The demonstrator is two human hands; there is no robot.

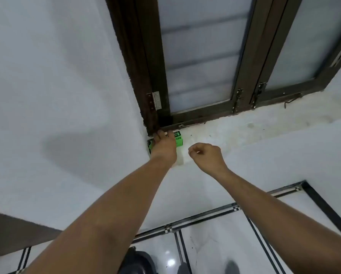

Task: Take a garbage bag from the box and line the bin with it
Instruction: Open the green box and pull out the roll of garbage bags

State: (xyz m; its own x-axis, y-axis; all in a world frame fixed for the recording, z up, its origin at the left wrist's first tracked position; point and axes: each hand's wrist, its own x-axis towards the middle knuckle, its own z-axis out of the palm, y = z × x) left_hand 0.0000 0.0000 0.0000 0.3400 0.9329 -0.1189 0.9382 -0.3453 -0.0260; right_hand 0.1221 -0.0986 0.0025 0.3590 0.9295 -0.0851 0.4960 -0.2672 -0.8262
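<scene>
A green box (179,139) of garbage bags stands on the white window sill (244,131), in the corner under the dark window frame. My left hand (163,145) lies over the box, fingers on its top, and hides most of it. A pale whitish piece, possibly a bag (181,159), hangs below the box between my hands; I cannot tell whether a hand holds it. My right hand (205,156) is curled into a loose fist just right of the box, apart from it. The dark rim of the bin (138,262) shows at the bottom edge, below my left forearm.
A brown-framed window (201,56) with frosted panes and latches rises above the sill. White walls run left and below. The floor (211,240) has glossy white tiles with black border lines. A brown surface (11,232) sits at lower left.
</scene>
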